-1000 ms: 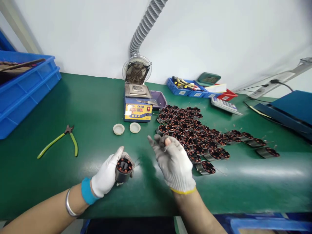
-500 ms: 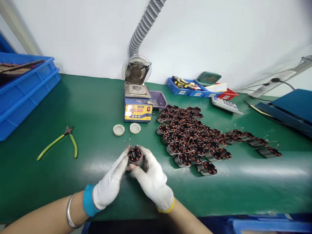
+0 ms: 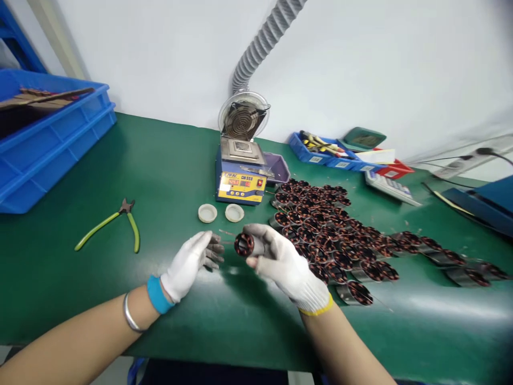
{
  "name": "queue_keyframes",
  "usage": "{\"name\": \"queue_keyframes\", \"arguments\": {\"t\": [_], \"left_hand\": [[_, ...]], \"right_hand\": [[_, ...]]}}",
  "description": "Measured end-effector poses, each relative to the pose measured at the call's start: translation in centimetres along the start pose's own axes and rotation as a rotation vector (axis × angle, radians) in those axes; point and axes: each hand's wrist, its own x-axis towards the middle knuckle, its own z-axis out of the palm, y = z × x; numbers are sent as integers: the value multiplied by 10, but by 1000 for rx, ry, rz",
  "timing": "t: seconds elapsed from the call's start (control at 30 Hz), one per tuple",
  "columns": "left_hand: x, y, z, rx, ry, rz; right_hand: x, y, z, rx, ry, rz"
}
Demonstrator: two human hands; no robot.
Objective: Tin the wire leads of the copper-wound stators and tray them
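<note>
Matt knitted cloth covers the hands point(image 3: 286, 267), dark and smudged towards the fingers. The held ring point(image 3: 258, 246) has a smooth grey metal shell around copper-coloured wire. The tabletop point(image 3: 160, 160) is smooth, with a glossy sheen; the pliers point(image 3: 126, 207) have dull metal blades, the crate point(image 3: 60, 144) smooth plastic walls, the bangle point(image 3: 130, 315) polished metal.

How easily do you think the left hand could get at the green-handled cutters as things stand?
Probably yes: the left hand appears free, and nothing visible blocks the way to the green-handled cutters. The right hand holds the copper-wound cylinder.
</note>
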Motion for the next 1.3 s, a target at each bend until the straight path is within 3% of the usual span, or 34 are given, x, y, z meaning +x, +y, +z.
{"name": "queue_keyframes", "arguments": {"t": [0.2, 0.33, 0.43, 0.6, 0.67, 0.73, 0.83, 0.9, 1.0, 1.07, 1.13, 1.23, 1.3], "left_hand": [[2, 13, -7, 91, -156, -75], [-2, 16, -9, 241, -217, 15], [-4, 18, -14, 497, -229, 283], [-11, 18, -14, 992, -216, 936], [-13, 21, -12, 1064, -212, 1006], [-13, 25, -10, 1017, -209, 817], [-11, 30, -10, 695, -313, 206], [-9, 31, -9, 471, -382, -104], [-12, 32, -5, 405, -384, -304], [-15, 33, -1, 466, -391, -341], [-18, 34, 3, 524, -392, -310], [-22, 33, 4, 619, -387, -137], [-24, 30, 3, 756, -383, 145]], "right_hand": [[-25, 10, -1, -102, -100, 73], [-30, 13, -7, -71, -118, 52], [-32, 18, -12, 18, -127, 15], [-37, 25, -18, 71, -128, -15], [-39, 26, -20, 55, -139, -23], [-40, 27, -21, 34, -148, -28], [-42, 26, -22, -28, -163, -36], [-44, 24, -24, -131, -181, -84], [-48, 19, -27, -336, -209, -258], [-51, 14, -28, -418, -216, -358], [-53, 11, -27, -428, -204, -346], [-55, 11, -19, -239, -156, -107], [-54, 17, -8, 46, -136, 58]]}}
